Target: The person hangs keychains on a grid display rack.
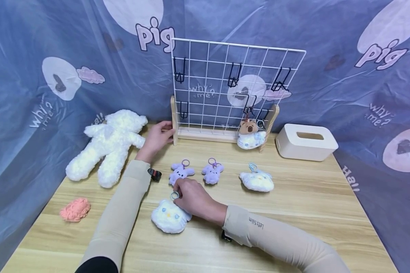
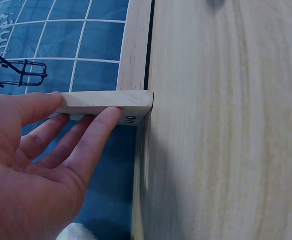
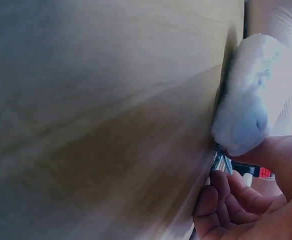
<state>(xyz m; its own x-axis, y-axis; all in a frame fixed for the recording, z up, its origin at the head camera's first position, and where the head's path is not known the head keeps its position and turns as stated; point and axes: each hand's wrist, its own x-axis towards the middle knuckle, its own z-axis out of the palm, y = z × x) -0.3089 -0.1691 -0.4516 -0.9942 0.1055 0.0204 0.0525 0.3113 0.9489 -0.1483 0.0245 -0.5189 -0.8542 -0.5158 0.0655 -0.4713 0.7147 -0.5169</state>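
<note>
My left hand (image 1: 158, 137) is at the left wooden upright (image 2: 105, 99) of a white wire grid rack (image 1: 222, 89), with its thumb and fingertips against the wood. Over the table, my right hand (image 1: 195, 199) pinches the top of a fluffy white plush keychain (image 1: 169, 217) with blue eyes and a yellow nose. A metal ring (image 1: 174, 195) shows beside its fingers. Just beyond lie two purple plush keychains (image 1: 179, 172), the left one partly covered by the right hand. Another white plush keychain (image 1: 258, 181) lies to the right.
Black hooks (image 1: 234, 76) are on the grid. At its lower right are a brown bear plush (image 1: 248, 127) and a white plush (image 1: 251, 141). A large white plush (image 1: 112, 148) lies at left, near a pink bundle (image 1: 75, 209). A white tissue box (image 1: 305, 142) stands at right.
</note>
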